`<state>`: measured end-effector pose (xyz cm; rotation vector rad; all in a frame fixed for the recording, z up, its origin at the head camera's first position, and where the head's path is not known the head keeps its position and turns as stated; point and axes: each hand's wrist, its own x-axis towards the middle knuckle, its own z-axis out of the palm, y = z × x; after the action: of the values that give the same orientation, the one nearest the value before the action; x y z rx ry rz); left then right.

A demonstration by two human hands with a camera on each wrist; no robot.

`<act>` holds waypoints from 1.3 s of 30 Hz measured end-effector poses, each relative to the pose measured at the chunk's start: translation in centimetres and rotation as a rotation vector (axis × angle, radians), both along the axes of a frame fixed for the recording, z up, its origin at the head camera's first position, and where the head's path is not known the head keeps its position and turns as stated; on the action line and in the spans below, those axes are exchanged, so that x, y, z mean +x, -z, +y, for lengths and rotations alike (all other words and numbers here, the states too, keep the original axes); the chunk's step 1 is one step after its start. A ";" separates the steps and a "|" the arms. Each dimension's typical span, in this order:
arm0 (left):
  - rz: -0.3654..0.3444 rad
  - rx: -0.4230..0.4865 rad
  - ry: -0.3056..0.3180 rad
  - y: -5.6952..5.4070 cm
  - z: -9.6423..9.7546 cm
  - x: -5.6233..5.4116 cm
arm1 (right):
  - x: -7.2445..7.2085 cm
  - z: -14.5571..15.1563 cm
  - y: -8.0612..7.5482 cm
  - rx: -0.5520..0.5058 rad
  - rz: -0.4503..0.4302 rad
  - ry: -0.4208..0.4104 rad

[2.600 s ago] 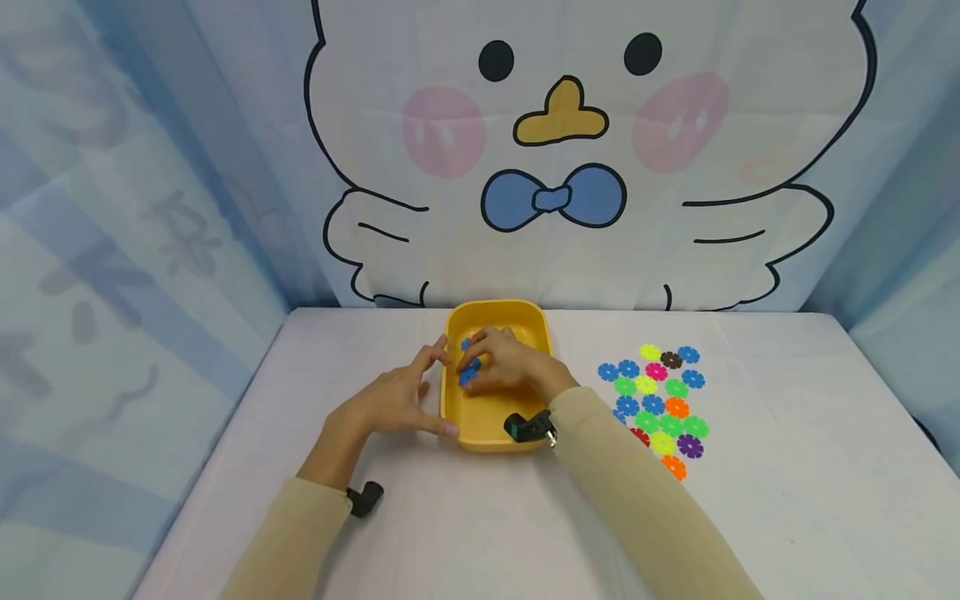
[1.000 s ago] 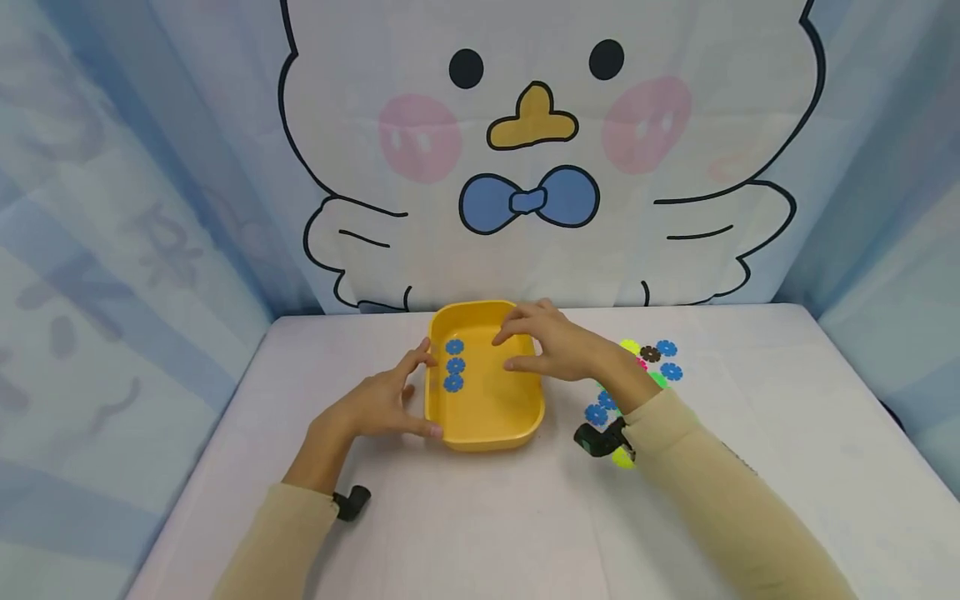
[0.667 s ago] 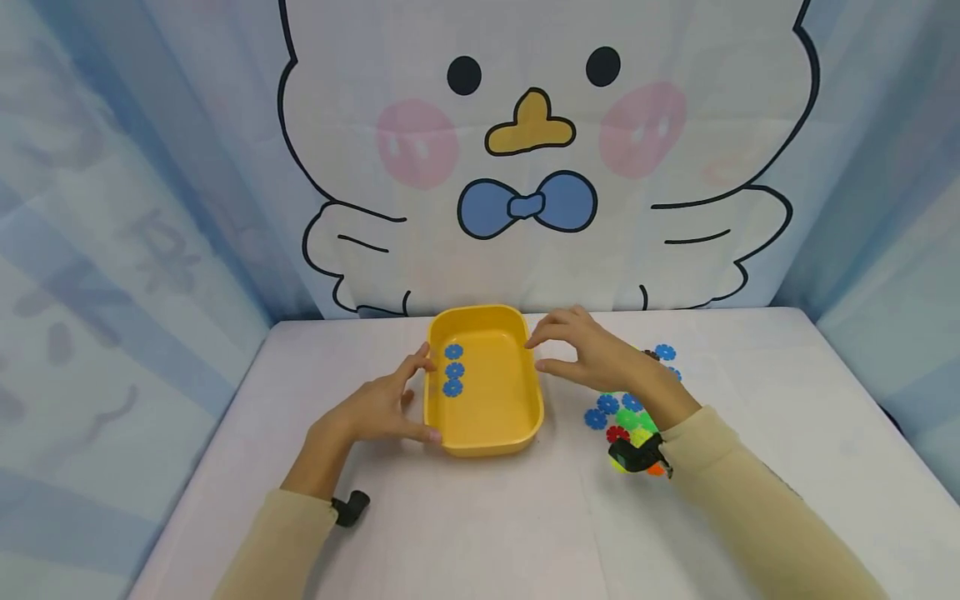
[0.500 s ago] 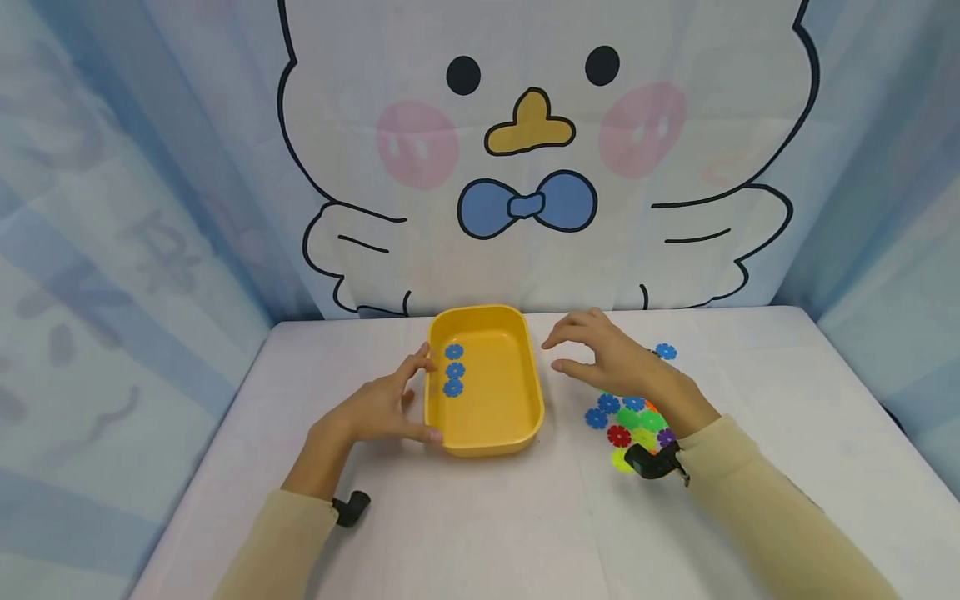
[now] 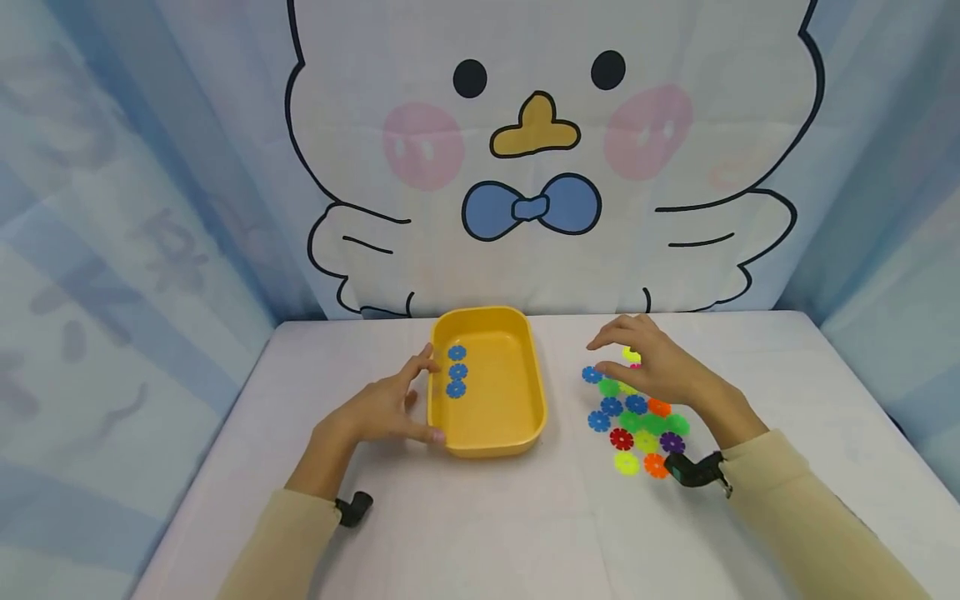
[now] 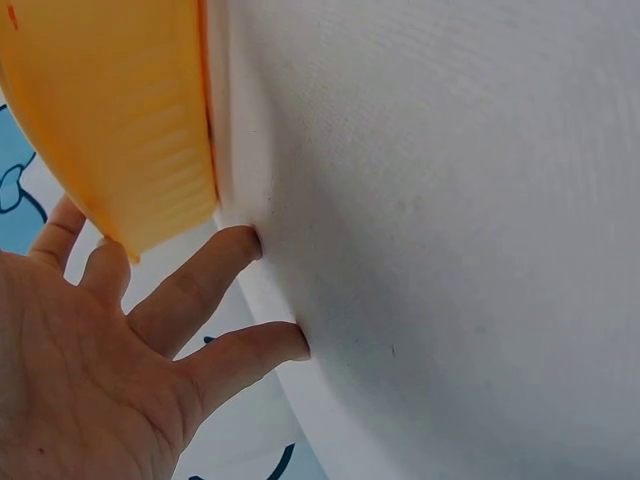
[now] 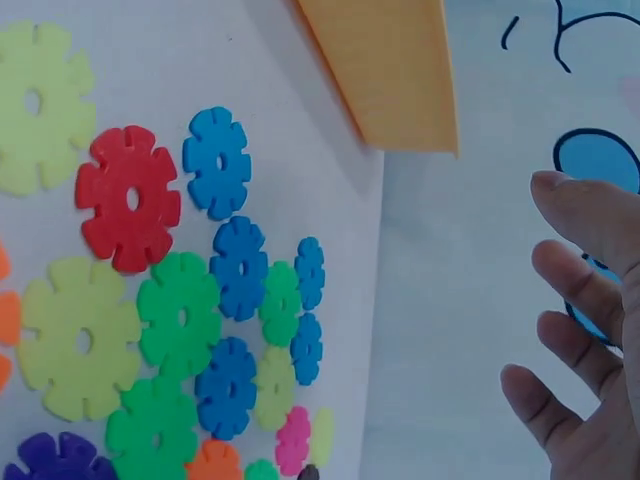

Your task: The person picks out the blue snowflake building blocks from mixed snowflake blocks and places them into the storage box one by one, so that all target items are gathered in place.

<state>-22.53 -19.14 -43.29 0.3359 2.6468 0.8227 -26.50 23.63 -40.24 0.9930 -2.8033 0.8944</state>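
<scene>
A yellow tray (image 5: 498, 421) stands at the middle of the table with three blue notched discs (image 5: 457, 372) in a column along its left side. My left hand (image 5: 382, 410) is at the tray's left side, fingers spread. In the left wrist view two of its fingertips rest on the white tabletop beside the tray wall (image 6: 150, 130). My right hand (image 5: 654, 360) hovers over the far part of the loose discs, thumb and fingers apart and holding nothing. In the right wrist view this hand (image 7: 600, 330) is raised well off the discs.
Right of the tray lie loose notched discs: several blue (image 5: 636, 404), green (image 5: 677, 424) and yellow (image 5: 626, 463), plus red (image 7: 130, 198), orange (image 5: 656, 466), purple (image 5: 672, 442) and pink (image 7: 293, 440) ones. A printed curtain (image 5: 525, 275) hangs behind the table's far edge.
My right hand was at the blue discs inside the tray; it has let go, lifted out and moved right to over the loose discs. My left hand has stayed beside the tray.
</scene>
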 end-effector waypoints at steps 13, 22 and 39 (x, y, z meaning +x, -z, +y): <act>0.007 0.014 0.017 0.2 -0.1 0.1 | 1.2 3.6 2.0 0.012 -0.024 0.125; 0.009 0.033 0.020 0.5 0.4 0.2 | 1.1 7.1 2.1 0.054 0.015 0.195; 0.005 0.040 0.029 0.1 -0.3 0.2 | 0.1 10.3 3.8 0.072 -0.074 0.258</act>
<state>-22.37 -19.40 -43.36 0.3863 2.6267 0.8680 -26.40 33.95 -44.06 0.5947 -2.9525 0.8184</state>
